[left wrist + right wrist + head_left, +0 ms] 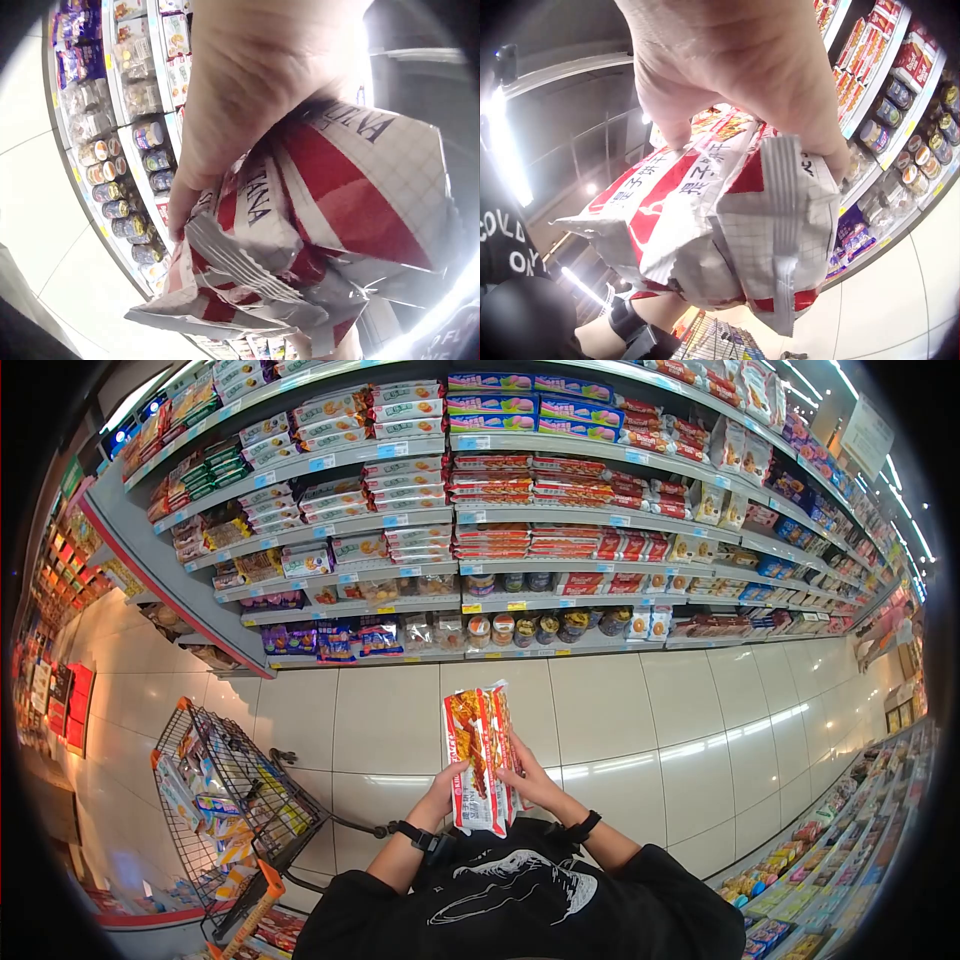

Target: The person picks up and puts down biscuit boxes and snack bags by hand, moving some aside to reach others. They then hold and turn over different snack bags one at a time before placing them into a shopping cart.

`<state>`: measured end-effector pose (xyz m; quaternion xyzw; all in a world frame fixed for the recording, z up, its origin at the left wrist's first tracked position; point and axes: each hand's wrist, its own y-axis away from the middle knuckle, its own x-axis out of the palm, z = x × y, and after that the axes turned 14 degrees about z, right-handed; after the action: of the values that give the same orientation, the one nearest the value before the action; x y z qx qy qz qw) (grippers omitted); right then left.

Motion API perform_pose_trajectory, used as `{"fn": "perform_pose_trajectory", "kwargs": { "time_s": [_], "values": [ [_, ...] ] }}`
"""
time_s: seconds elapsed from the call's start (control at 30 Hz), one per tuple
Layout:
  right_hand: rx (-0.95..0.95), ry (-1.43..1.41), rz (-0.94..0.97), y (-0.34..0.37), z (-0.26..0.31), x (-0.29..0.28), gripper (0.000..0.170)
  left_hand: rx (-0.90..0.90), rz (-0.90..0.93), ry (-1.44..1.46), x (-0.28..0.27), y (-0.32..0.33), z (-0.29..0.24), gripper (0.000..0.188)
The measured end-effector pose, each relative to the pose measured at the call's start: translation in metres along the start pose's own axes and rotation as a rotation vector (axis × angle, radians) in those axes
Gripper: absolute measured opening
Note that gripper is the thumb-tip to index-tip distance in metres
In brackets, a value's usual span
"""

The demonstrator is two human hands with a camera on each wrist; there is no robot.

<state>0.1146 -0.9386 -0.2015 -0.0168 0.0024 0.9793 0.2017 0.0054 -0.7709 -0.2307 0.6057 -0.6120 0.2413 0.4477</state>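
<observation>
Red-and-white packs of sultana biscuits (468,775) are held together upright in front of the chest, their printed fronts tilted up. My left hand (438,794) grips them at the left side with the thumb over the front. On the opposite side my right hand (534,780) holds them, its thumb also on the front and its fingers round the edge. In the left wrist view, crimped silver wrapper ends of the biscuit packs (352,195) show below the hand (259,82). The right wrist view shows at least two packs (697,199) side by side under the palm (735,71).
A wire shopping cart (205,760) with packaged goods stands at the left. Ahead runs a long shelf unit (420,515) of packed biscuits and jars (525,628). Another stocked shelf (830,850) lies at the lower right. Tiled floor (640,710) stretches between them.
</observation>
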Motion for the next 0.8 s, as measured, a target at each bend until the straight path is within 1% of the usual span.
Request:
{"fn": "perform_pose_trajectory", "kwargs": {
  "time_s": [0.1,0.17,0.2,0.23,0.27,0.3,0.37,0.43,0.47,0.53,0.57,0.63,0.67,0.7,0.77,0.8],
  "values": [
    [-0.013,-0.008,0.027,0.002,0.002,-0.001,0.079,-0.003,-0.006,-0.005,-0.01,0.002,0.0,0.052],
    [0.071,-0.002,0.072,0.006,0.001,-0.002,0.078,-0.001,-0.006,-0.021,-0.013,0.006,0.001,0.053],
    [0.072,-0.002,0.068,0.006,0.002,-0.003,0.078,0.022,0.004,-0.014,-0.013,0.007,0.001,0.054],
    [0.049,-0.025,0.077,0.006,0.004,-0.003,0.078,0.045,0.015,-0.008,-0.014,0.009,0.0,0.055],
    [0.025,-0.046,0.085,0.005,0.006,-0.002,0.078,0.053,0.061,0.012,-0.015,0.011,-0.001,0.051],
    [0.026,-0.043,0.074,0.004,0.0,-0.001,0.078,0.045,0.069,0.011,-0.022,0.013,-0.002,0.051],
    [-0.028,0.092,0.1,0.0,-0.012,-0.003,0.079,0.078,-0.031,-0.033,-0.04,0.009,0.002,0.054],
    [-0.061,0.112,0.107,-0.002,-0.017,-0.002,0.082,0.145,0.016,-0.014,-0.047,0.01,0.005,0.057],
    [-0.082,0.128,0.108,-0.004,-0.025,-0.005,0.084,0.181,0.011,-0.034,-0.036,0.008,0.003,0.057],
    [-0.095,0.173,0.201,-0.004,-0.007,-0.009,0.092,0.252,-0.005,-0.09,-0.018,0.013,-0.001,0.057],
    [-0.093,0.189,0.137,-0.002,0.001,-0.013,0.092,0.291,-0.02,-0.13,-0.017,0.013,-0.002,0.058],
    [-0.047,0.141,0.306,0.002,0.014,-0.014,0.101,0.273,0.055,-0.149,-0.023,0.01,-0.008,0.059],
    [-0.043,0.145,0.264,0.006,0.018,-0.014,0.101,0.242,0.064,-0.145,-0.021,0.008,-0.01,0.062],
    [-0.047,0.142,0.268,0.009,0.021,-0.017,0.103,0.216,0.087,-0.15,-0.012,0.005,-0.012,0.062],
    [-0.052,0.145,0.257,0.016,0.028,-0.022,0.105,0.22,0.17,-0.08,0.007,-0.003,-0.016,0.064],
    [-0.058,0.144,0.217,0.018,0.031,-0.027,0.105,0.216,0.163,-0.097,0.013,-0.01,-0.017,0.066]
  ]
}}
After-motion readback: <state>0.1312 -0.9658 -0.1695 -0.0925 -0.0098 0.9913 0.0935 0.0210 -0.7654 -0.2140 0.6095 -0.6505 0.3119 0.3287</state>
